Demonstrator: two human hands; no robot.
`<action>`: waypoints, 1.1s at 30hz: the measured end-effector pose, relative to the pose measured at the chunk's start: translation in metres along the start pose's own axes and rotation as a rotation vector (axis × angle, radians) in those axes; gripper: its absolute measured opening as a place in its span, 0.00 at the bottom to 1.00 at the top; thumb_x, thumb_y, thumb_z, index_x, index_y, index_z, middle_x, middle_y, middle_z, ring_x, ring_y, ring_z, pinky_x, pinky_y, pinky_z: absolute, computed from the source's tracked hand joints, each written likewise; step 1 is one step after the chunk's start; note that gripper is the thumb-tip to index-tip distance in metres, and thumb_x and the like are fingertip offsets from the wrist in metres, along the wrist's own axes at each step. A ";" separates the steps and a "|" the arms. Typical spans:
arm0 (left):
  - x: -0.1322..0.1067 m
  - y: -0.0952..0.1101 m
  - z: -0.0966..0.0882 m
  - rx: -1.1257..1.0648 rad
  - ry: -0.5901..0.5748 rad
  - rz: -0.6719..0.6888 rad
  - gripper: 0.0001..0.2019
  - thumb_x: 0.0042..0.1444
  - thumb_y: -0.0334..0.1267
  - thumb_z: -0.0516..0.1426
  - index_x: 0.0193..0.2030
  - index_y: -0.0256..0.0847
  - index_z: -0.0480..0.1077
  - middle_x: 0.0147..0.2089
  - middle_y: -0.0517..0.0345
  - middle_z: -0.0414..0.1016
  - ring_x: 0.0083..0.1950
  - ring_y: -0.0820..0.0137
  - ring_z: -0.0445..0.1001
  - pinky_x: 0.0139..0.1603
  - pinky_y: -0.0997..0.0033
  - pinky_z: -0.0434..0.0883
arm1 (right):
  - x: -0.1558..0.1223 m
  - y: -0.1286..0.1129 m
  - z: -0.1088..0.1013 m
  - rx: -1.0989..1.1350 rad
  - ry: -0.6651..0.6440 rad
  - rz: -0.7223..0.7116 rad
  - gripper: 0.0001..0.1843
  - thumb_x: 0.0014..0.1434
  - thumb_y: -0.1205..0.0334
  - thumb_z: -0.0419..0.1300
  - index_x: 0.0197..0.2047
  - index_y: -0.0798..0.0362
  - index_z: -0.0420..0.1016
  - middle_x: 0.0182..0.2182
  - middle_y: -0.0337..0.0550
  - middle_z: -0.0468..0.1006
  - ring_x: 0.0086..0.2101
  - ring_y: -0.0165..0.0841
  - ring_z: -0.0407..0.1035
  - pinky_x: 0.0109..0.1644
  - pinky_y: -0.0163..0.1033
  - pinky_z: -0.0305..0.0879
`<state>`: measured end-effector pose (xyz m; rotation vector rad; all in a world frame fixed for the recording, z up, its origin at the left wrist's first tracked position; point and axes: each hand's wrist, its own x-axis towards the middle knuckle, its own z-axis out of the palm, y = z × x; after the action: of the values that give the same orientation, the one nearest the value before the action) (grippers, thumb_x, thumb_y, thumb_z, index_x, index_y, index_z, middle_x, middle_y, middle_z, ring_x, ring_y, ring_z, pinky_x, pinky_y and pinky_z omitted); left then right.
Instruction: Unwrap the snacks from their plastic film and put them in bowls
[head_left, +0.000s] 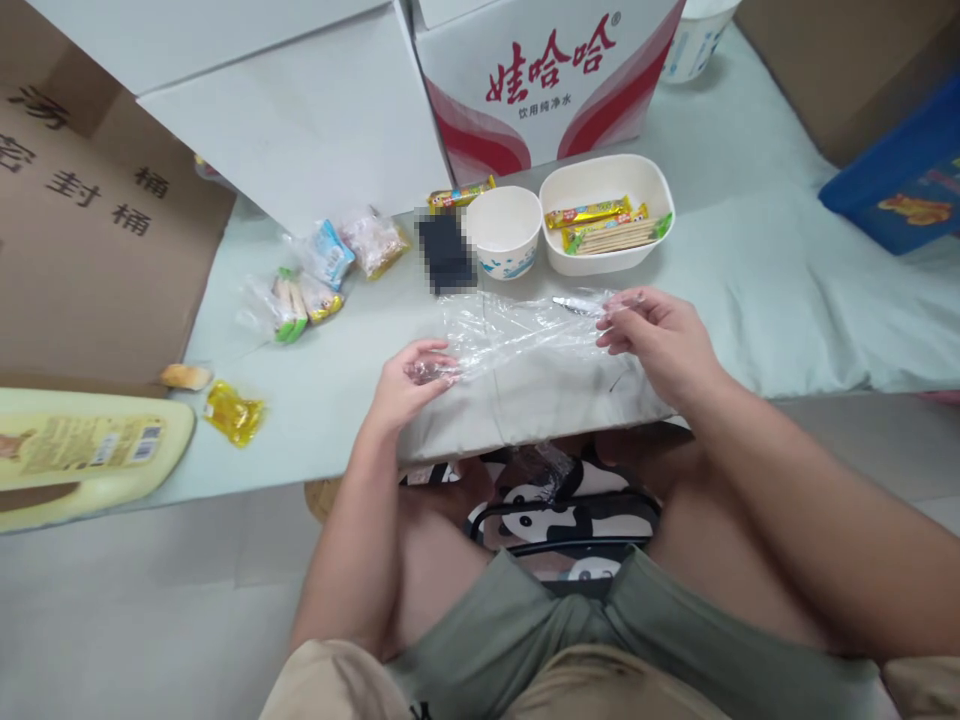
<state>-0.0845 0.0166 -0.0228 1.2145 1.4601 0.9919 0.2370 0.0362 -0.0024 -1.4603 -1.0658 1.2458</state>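
A clear plastic bag (pixel 517 335) lies stretched across the pale cloth-covered surface (pixel 787 290) in front of me. My left hand (pixel 412 385) pinches its near left corner. My right hand (pixel 660 335) pinches its right end, fingers closed on the film. Just beyond the bag stand a small round paper bowl (pixel 504 232) and a larger white tub (pixel 606 215) with wrapped snack sticks in it.
Small bagged snacks (pixel 319 275) lie to the left, with a yellow packet (pixel 234 412) and a yellow bottle (pixel 82 450) near the edge. A white and red carton (pixel 540 80), brown cardboard (pixel 90 220) and a blue box (pixel 900 180) stand around. A panda-print bag (pixel 562 510) sits between my knees.
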 end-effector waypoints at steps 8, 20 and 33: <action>0.004 0.006 0.002 -0.325 0.158 0.002 0.29 0.32 0.59 0.74 0.27 0.41 0.67 0.19 0.65 0.68 0.19 0.78 0.65 0.19 0.78 0.63 | 0.000 0.000 0.001 0.028 0.021 0.106 0.09 0.57 0.57 0.65 0.34 0.52 0.72 0.25 0.37 0.76 0.24 0.26 0.72 0.24 0.29 0.65; 0.004 0.005 0.012 -0.001 0.347 -0.036 0.19 0.52 0.39 0.65 0.47 0.45 0.62 0.21 0.72 0.69 0.17 0.77 0.59 0.19 0.78 0.56 | -0.001 0.009 0.010 -0.427 -0.034 0.033 0.19 0.58 0.61 0.59 0.53 0.52 0.72 0.31 0.41 0.79 0.22 0.31 0.68 0.28 0.37 0.66; 0.015 -0.015 0.017 0.619 0.241 0.162 0.30 0.49 0.42 0.68 0.60 0.45 0.68 0.54 0.47 0.77 0.56 0.53 0.73 0.57 0.53 0.68 | -0.013 0.032 0.013 -1.228 -0.085 -0.495 0.40 0.55 0.68 0.58 0.72 0.48 0.62 0.70 0.60 0.59 0.68 0.62 0.55 0.67 0.73 0.54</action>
<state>-0.0719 0.0288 -0.0431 1.7181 1.9708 0.8343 0.2242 0.0183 -0.0318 -1.7727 -2.2861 0.2057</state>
